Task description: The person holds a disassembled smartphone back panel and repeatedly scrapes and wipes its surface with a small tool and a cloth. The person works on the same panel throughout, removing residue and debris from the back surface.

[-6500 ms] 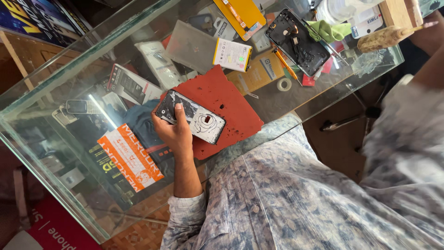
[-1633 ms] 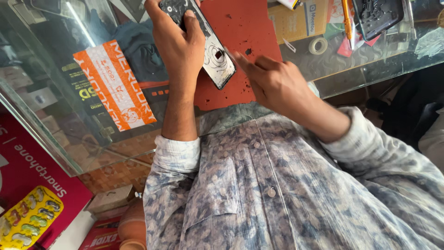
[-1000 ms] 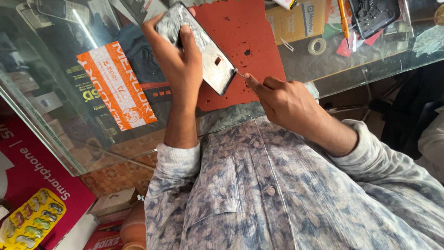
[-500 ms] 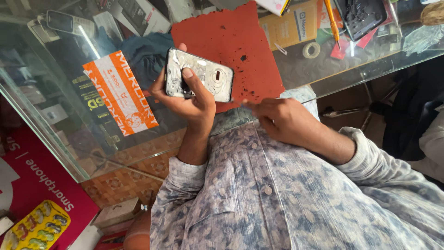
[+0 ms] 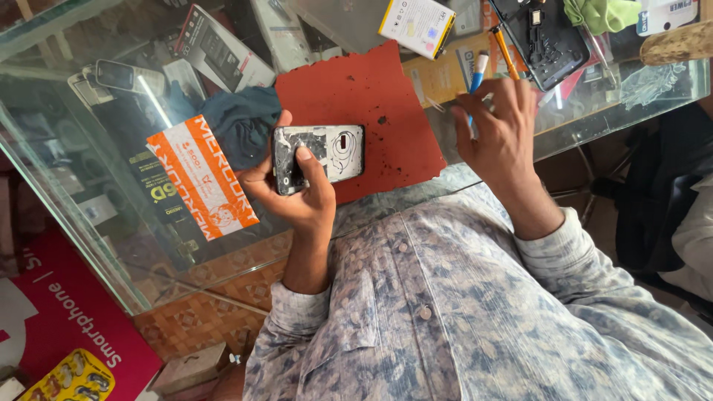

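The left hand (image 5: pixel 297 197) has a phone (image 5: pixel 319 157) with its back cover off, lifted a little above the red mat (image 5: pixel 371 96) rather than lying on it; the fingers curl round the lower edge and the thumb presses across the exposed back, a grip that keeps the bare inside turned up toward the eyes and steady enough to inspect. The phone sits over the near edge of the mat, close to the body, just beside a dark blue cloth (image 5: pixel 238 126) bunched on the glass counter (image 5: pixel 89 215). The right hand (image 5: pixel 501 137) is well apart from the phone, out over the far side of the counter, its fingers pinched shut around a thin tool with a blue and white handle (image 5: pixel 477 70); whether the tip is a blade or a driver I cannot tell, since the fingers cover it. It seems to be held like a pen, which would suit fine work on small parts. An orange-handled tool (image 5: pixel 505 52) lies just beside it, near a second opened phone (image 5: pixel 549 33) and a flat white and yellow battery (image 5: pixel 417 26), all kept within reach beyond the mat. An orange and white card (image 5: pixel 200 174) lies flat beneath the glass, left of the phone.
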